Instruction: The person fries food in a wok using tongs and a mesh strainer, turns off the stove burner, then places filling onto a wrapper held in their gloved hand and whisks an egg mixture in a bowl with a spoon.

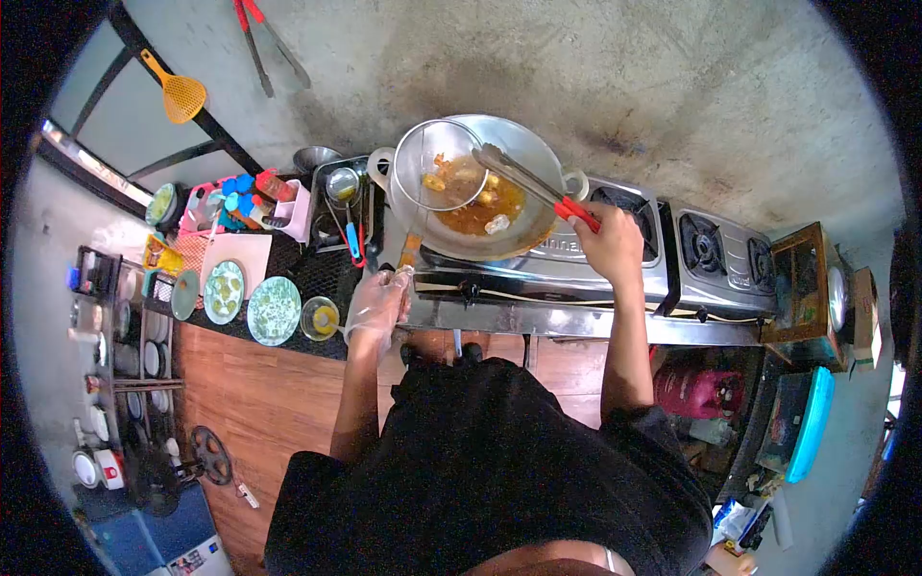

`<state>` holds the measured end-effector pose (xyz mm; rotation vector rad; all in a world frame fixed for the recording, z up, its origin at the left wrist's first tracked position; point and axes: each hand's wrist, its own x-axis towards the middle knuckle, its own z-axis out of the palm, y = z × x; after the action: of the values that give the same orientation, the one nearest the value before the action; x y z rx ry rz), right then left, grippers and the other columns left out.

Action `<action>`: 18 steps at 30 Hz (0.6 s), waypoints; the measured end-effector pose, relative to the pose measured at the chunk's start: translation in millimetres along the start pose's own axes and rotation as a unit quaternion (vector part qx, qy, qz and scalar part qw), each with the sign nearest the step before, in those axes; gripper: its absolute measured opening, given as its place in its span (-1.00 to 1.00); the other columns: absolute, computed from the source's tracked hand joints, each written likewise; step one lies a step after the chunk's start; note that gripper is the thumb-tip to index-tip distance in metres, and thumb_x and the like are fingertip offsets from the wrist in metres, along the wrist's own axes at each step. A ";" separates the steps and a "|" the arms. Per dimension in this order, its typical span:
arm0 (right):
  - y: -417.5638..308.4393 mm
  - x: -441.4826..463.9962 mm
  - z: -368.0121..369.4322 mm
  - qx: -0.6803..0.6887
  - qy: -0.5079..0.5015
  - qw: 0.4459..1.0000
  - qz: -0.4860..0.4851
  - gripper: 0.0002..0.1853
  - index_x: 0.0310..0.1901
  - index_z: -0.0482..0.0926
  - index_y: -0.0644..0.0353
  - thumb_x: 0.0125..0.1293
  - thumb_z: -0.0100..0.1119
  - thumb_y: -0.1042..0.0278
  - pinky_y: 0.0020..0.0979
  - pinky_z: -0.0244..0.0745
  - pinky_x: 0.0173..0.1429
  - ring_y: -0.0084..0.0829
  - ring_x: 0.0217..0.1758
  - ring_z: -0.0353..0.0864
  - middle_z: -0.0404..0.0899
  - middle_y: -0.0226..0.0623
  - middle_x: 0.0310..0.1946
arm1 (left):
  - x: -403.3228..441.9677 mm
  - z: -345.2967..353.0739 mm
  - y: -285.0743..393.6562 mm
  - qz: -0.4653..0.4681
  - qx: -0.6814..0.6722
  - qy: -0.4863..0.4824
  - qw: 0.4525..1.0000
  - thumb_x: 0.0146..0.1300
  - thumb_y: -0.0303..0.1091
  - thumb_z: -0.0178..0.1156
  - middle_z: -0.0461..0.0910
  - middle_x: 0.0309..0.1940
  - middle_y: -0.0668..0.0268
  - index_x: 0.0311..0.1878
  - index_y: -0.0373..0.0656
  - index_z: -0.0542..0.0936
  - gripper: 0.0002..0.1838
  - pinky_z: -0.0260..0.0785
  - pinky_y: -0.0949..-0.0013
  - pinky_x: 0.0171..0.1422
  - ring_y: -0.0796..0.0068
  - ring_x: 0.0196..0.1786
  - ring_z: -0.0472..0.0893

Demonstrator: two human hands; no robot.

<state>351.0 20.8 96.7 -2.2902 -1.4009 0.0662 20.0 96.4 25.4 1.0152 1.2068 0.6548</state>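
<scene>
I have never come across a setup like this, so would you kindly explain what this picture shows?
There is no robot here: a person works with two hands, and this single wide, rounded picture comes from a camera on their head, looking forward and down. The left hand, seemingly in a clear plastic glove, holds a round wire-mesh strainer by its wooden handle, over a wide metal wok. The right hand grips red-handled metal tongs reaching into the wok, where food pieces sit in brownish liquid. The wok stands on a silver gas stove. To its left are round green-and-white plates and a small metal bowl with something yellow inside.
</scene>
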 end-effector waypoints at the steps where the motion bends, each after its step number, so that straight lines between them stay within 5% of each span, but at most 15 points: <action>1: 4.1 -2.2 1.3 0.002 0.008 1.000 -0.003 -0.72 -0.11 0.74 0.02 0.18 0.33 0.12 -0.15 0.55 -0.20 -0.04 -0.31 0.69 0.67 -0.07 -0.45 | -1.8 0.1 -1.0 0.004 -0.010 0.003 1.000 0.39 -0.20 0.18 0.40 -0.69 0.43 -0.45 -0.13 0.47 -0.70 0.16 0.49 -0.56 0.64 -0.65 0.34; 10: 22.1 -15.3 23.6 -0.049 -0.057 0.997 0.033 -0.66 -0.12 0.73 0.03 0.17 0.35 0.01 -0.11 0.58 -0.16 -0.04 -0.25 0.70 0.70 -0.08 -0.35 | -5.5 -12.9 -3.4 0.006 0.010 0.035 0.999 0.38 -0.13 0.22 0.38 -0.67 0.47 -0.41 -0.13 0.49 -0.68 0.20 0.51 -0.60 0.67 -0.66 0.35; 14: 6.8 -13.5 54.0 -0.102 -0.102 0.989 0.017 -0.63 -0.29 0.69 0.13 0.15 0.35 -0.05 -0.07 0.62 -0.12 -0.03 -0.24 0.71 0.68 -0.03 -0.36 | -7.8 -13.2 7.9 0.006 -0.035 0.033 0.999 0.37 -0.16 0.24 0.36 -0.65 0.49 -0.39 -0.14 0.51 -0.71 0.19 0.51 -0.61 0.67 -0.65 0.35; 18: -0.6 -11.8 73.7 -0.119 -0.073 0.990 0.015 -0.68 -0.16 0.73 0.03 0.11 0.38 0.06 -0.06 0.58 -0.11 -0.01 -0.24 0.68 0.68 -0.03 -0.36 | -3.3 -19.7 10.6 -0.003 0.008 0.035 0.999 0.35 -0.17 0.25 0.35 -0.64 0.50 -0.37 -0.15 0.52 -0.72 0.19 0.51 -0.61 0.67 -0.65 0.35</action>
<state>324.9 36.8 28.6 -2.5474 -1.5179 0.0813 1.2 103.7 35.7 1.0090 1.2770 0.6825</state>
